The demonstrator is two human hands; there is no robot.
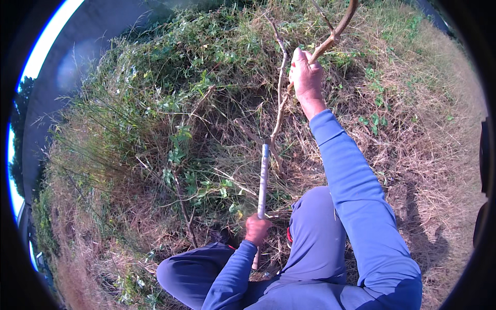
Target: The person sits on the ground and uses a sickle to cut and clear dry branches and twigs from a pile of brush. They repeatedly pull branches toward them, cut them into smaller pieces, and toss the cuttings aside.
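Observation:
My right hand (307, 75) grips a bare woody branch (279, 112) at the upper middle. Above the fist the branch thickens and curves away to the upper right; below, it runs down to a fork near the ground. My left hand (257, 229) is closed around the pale handle of a hand tool (263, 182). The handle points up from between my knees and has a grey metal collar. Its small dark head meets the branch by the fork, and the blade's shape cannot be made out. A thinner bare stem (282, 66) rises just left of the held branch.
Dry grass (395, 155) covers the sloping ground on the right. Green leafy weeds and vines (170, 62) grow thickly at the upper left. Another dark upright stem (184, 205) stands near my left knee. A grey paved surface (93, 27) lies beyond the bank.

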